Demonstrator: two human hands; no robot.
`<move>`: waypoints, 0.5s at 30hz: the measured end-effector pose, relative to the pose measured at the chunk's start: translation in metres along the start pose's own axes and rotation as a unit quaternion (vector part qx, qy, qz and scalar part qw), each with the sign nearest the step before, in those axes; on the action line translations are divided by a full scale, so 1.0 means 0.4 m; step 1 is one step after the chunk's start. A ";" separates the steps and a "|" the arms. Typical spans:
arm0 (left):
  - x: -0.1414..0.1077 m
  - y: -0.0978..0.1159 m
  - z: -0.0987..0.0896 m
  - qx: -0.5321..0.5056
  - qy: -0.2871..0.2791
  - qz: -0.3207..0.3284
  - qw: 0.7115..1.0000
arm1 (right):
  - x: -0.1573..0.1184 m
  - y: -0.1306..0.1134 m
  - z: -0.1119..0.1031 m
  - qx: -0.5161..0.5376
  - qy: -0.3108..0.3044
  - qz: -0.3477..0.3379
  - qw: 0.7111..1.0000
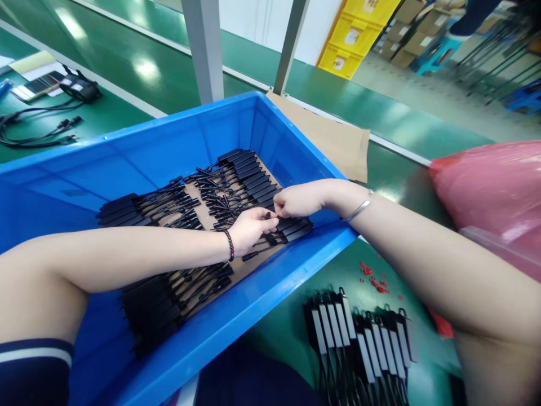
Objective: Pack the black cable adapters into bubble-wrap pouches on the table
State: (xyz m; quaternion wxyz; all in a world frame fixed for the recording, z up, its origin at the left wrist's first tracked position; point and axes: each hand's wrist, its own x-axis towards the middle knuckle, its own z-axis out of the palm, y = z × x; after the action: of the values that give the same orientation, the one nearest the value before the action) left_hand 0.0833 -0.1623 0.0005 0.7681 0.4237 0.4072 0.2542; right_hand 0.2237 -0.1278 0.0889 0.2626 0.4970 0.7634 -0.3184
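Note:
Inside a blue bin, rows of black cabled modules lie on cardboard. Above the right-hand row, my left hand pinches a small black connector between thumb and fingertips. My right hand meets it from the right, its fingers curled together close to the same connector; what they grip is too small to make out. Both hands are inside the bin, fingertips nearly touching.
More modules with pale labels lie on the green table beside small red rings. A pink bag is at right, brown cardboard behind the bin, a grey post beyond it, and black cables at far left.

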 end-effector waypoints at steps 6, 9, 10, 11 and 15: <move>-0.002 -0.002 -0.001 0.014 0.002 0.032 0.999 | 0.016 0.020 -0.005 0.078 0.035 0.042 0.996; -0.003 -0.001 -0.002 0.027 -0.002 0.044 0.999 | 0.027 0.029 -0.005 0.220 0.081 0.069 0.970; -0.003 -0.001 -0.002 0.034 -0.003 0.044 0.998 | 0.030 0.032 -0.003 0.264 0.096 0.076 0.957; -0.003 -0.001 -0.003 0.042 -0.004 0.044 0.998 | 0.032 0.033 -0.002 0.299 0.110 0.078 0.945; -0.003 -0.002 -0.003 0.048 -0.004 0.035 0.998 | 0.028 0.031 -0.001 0.355 0.136 0.068 0.923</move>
State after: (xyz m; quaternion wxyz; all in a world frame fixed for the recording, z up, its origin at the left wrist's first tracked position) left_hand 0.0817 -0.1630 -0.0001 0.7393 0.4751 0.4004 0.2597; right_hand 0.2311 -0.1169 0.0783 -0.0165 0.6469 0.5934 -0.4787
